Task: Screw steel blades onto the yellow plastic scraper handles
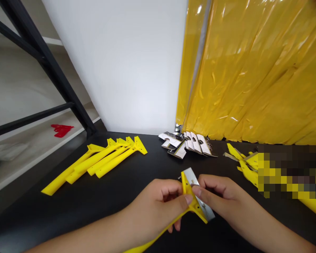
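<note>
Pinched in my left hand (168,202) is a yellow scraper handle (200,212), gripped just below its wide, T-shaped head; the shaft runs down to the bottom edge. My right hand (221,191) closes its thumb and fingers on a flat metal blade (191,174), which lies along the far side of the yellow head. Holes show in both the head and the blade. A small screw (179,177) sticks out by my left fingertips; whether it lies on the table or is held, I cannot tell.
Several yellow handles (107,160) lie side by side at left on the black table (116,193). Printed cards (184,144) are piled at the back. At right lie yellow heads (246,165), partly pixelated. Behind stand a white panel (137,70) and yellow wrapped sheeting (252,70).
</note>
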Tool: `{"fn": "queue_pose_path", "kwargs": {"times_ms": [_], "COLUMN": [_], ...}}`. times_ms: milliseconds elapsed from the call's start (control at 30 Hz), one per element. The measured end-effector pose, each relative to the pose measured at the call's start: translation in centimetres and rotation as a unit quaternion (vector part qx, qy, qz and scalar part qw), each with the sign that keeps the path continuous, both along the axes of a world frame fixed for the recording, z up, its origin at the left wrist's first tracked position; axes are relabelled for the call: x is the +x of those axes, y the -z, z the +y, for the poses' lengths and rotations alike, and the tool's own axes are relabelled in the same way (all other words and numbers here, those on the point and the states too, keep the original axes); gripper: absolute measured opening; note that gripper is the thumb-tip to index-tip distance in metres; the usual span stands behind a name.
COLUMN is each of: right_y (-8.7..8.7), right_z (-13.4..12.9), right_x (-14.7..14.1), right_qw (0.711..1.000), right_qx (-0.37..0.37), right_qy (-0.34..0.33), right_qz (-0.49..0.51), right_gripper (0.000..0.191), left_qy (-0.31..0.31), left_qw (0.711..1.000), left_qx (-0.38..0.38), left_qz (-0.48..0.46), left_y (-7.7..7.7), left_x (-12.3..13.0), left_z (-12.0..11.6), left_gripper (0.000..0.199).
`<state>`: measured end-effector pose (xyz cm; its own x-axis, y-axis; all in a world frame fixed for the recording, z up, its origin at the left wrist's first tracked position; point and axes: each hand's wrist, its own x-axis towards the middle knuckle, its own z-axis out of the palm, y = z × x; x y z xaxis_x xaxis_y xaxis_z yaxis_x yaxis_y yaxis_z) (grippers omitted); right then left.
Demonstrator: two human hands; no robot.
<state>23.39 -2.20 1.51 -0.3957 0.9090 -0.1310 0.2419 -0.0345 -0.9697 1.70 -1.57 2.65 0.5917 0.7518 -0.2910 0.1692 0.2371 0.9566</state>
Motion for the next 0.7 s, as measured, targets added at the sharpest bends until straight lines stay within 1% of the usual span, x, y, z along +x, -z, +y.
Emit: {"fn": "queue_pose_path", "kwargs": {"times_ms": [133, 233, 367, 533, 633, 700], "right_y": [-0.3, -0.6, -1.0, -1.4, -1.4, -1.3], "right_z": [0.0, -0.3, -0.8, -1.1, -1.2, -1.3], "right_x": [-0.1, -0.3, -0.4, -0.2, -0.3, -0.4], "right_qw": [1.0, 1.0, 0.999, 0.999, 0.998, 0.998], "right_qx": [0.003, 0.007, 0.018, 0.028, 0.035, 0.044], "right_qy": [0.006, -0.007, -0.031, -0.043, -0.043, -0.036], "right_qz": [-0.011, -0.004, 0.004, -0.006, -0.009, -0.02], "right_gripper": [0.044, 0.042, 0.036, 0.037, 0.037, 0.038], "left_qy": [-0.024, -0.03, -0.019, -0.01, -0.005, -0.004], "left_qw": [1.0, 0.999, 1.0, 0.999, 0.998, 0.998], "left_qx": [-0.003, -0.008, 0.013, 0.045, 0.066, 0.062], "left_qz": [0.006, 0.016, 0.019, 0.016, 0.023, 0.032], "left_y": [0.5, 0.7, 0.5, 0.1, -0.1, 0.0], "left_x": [0.1, 0.1, 0.1, 0.1, 0.0, 0.0], "left_z": [-0.2, -0.5, -1.0, -1.4, -1.4, -1.2], "left_gripper": [0.044, 0.047, 0.048, 0.045, 0.046, 0.047]}}
